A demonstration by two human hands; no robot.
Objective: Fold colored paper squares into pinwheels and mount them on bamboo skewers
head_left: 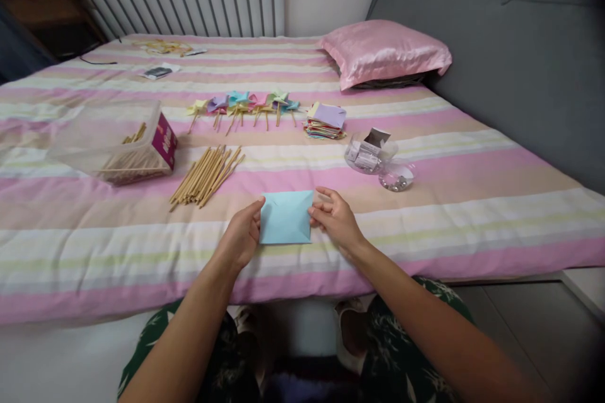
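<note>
Right now the left hand [243,234] and right hand [336,219] each close a light grip on opposite edges of the folded pale-blue paper square [285,218] — lying on the striped bed [425,214] between them — where soft bedding could skew a crease.

We've got a light blue paper square [286,217] flat on the striped bedspread [472,214], left hand [243,233] pinching its left edge and right hand [335,217] on its right edge. Just beyond it is a loose bundle of wooden sticks [205,176], with a clear box of sticks [118,141] further left. Farther back sit a row of paper pinwheels [246,107], a stack of coloured paper [325,121] and a pink pillow [382,53].
</note>
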